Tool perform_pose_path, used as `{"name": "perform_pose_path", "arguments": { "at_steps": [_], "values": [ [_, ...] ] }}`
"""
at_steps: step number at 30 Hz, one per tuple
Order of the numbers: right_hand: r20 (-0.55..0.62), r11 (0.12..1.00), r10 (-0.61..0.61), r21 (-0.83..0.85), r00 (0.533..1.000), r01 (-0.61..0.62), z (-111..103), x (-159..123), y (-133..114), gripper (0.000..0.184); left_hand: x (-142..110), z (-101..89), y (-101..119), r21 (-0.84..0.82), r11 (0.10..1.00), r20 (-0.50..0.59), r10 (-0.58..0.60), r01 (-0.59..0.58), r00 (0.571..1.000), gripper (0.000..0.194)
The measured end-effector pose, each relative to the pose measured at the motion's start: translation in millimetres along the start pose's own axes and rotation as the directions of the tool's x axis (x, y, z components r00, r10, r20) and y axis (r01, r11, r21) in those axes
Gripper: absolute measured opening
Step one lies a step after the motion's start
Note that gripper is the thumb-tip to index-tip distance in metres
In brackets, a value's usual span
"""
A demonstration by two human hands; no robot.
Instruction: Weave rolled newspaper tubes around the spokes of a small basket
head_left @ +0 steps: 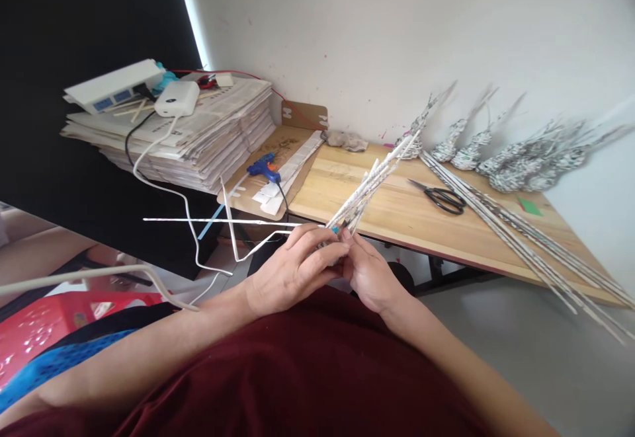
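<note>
Both hands meet in front of my body around the lower end of a bundle of rolled-paper sticks (370,182). My left hand (302,258) has its fingers curled over the bundle from the left. From the right, my right hand (367,268) pinches the same base with thumb and fingers. A long straight paper stick (223,221) and a bent one (232,225) stick out leftward from the left hand. A small blue bit shows between the fingers. What sits under the palms is hidden. The bundle leans up and to the right above the table edge.
Black scissors (444,199) and loose paper sticks (516,238) lie on the wooden table (337,172). Woven paper pieces (471,149) lean along the wall. A blue glue gun (265,167) rests near the newspaper stack (223,126), and a white cable (186,199) hangs down. A red stool (40,331) stands left.
</note>
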State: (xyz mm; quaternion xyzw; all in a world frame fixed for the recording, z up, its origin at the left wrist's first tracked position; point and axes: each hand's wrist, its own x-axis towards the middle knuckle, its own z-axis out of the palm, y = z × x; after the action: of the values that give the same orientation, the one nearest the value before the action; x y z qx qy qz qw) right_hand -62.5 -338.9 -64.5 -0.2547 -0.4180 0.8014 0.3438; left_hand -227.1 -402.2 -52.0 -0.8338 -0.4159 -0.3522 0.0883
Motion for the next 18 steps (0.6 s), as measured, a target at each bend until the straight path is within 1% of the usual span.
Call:
{"name": "perform_pose_path", "arguments": {
  "at_steps": [3, 6, 9, 11, 13, 16, 17, 18],
  "values": [
    [-0.035, 1.0, 0.009, 0.012, 0.999, -0.009, -3, 0, 0, 0.035, -1, -0.4, 0, -0.04, 0.999, -0.019, 0.006, -0.007, 1.0, 0.051],
    [-0.06, 1.0, -0.015, 0.013, 0.998, 0.016, -10, 0, 1, 0.036, -5, 0.6, 1, -0.073, 0.997, -0.082, -0.017, 0.011, 0.996, 0.051],
    [-0.071, 0.999, -0.046, -0.003, 0.996, 0.046, -16, -1, 1, 0.04, -7, 2.7, 1, -0.067, 0.997, -0.139, -0.032, 0.023, 0.99, 0.047],
    [-0.102, 0.999, -0.053, -0.015, 0.993, 0.052, -18, -2, -1, 0.044, -7, 3.5, 0, -0.054, 0.998, -0.164, -0.048, 0.039, 0.985, 0.043],
    [-0.149, 0.998, -0.065, -0.027, 0.987, 0.062, -20, -3, -4, 0.048, -7, 3.1, 0, -0.04, 0.996, -0.211, -0.086, 0.08, 0.974, 0.036],
    [-0.209, 0.997, -0.07, -0.041, 0.975, 0.063, -23, -6, -10, 0.054, -8, -0.5, 0, -0.048, 0.987, -0.312, -0.158, 0.151, 0.937, 0.029],
    [-0.221, 0.997, -0.067, -0.04, 0.973, 0.059, -24, -7, -12, 0.055, -8, -2.0, 0, -0.079, 0.985, -0.324, -0.172, 0.155, 0.93, 0.029],
    [-0.228, 0.998, -0.063, -0.038, 0.972, 0.056, -25, -7, -13, 0.056, -8, -3.2, 0, -0.129, 0.981, -0.303, -0.178, 0.145, 0.936, 0.029]
  ]
}}
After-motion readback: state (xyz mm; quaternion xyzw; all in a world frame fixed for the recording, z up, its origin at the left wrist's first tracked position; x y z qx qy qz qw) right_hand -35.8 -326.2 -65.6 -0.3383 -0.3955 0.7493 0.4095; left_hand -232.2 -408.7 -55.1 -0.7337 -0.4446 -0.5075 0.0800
